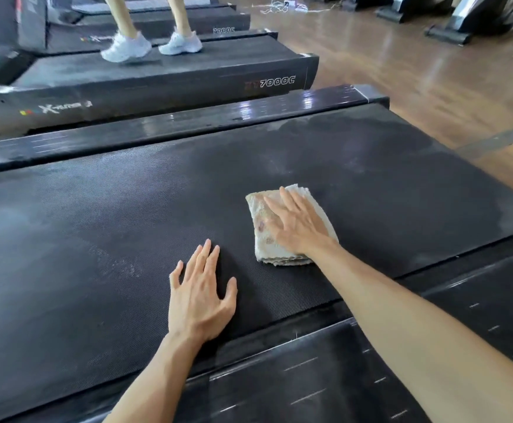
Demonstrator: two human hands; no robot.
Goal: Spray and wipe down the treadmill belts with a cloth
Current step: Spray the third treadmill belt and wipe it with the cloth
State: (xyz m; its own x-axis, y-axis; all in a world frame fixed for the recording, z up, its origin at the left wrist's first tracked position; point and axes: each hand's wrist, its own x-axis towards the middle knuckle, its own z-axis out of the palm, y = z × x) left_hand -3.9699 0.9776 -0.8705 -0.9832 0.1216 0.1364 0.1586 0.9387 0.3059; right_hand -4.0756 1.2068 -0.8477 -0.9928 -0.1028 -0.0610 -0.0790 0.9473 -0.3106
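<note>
Both hands flat on the ribbed black belt, fingers straight. Right hand presses the cloth, a folded, stained, off-white terry rectangle, under its fingers. Left hand sits bare at 7 o'clock from cloth, grasping nothing.

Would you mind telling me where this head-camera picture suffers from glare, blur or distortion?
Head view: glare streaks the glossy side rail; the white sneakers on the next treadmill are motion-blurred; wide-angle distortion bows the straight edges; the cloth and both hands, left and right, stay fairly sharp.
</note>
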